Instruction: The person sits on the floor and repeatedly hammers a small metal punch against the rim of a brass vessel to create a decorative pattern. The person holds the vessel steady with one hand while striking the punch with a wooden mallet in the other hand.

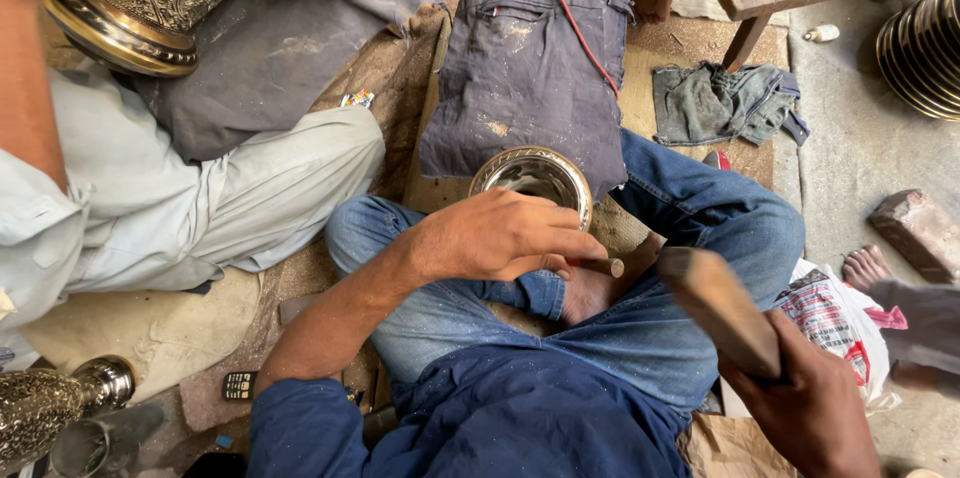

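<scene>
Brass bowl [531, 181] under left hand [497, 235], fist closed around punch [598, 265]; right hand [808, 406] clenched on wooden mallet [722, 306].

silver bowl [531, 181] — brownish, blurred mallet [722, 308]

Shiny engraved metal bowl [530, 178] tilted on lap, short metal punch [600, 265], blurred wooden mallet [722, 308]

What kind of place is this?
Probably a metalworking workshop set on the floor. A shiny metal bowl rests by the left hand, the right hand grips a wooden mallet, and metal plates are stacked nearby.
</scene>
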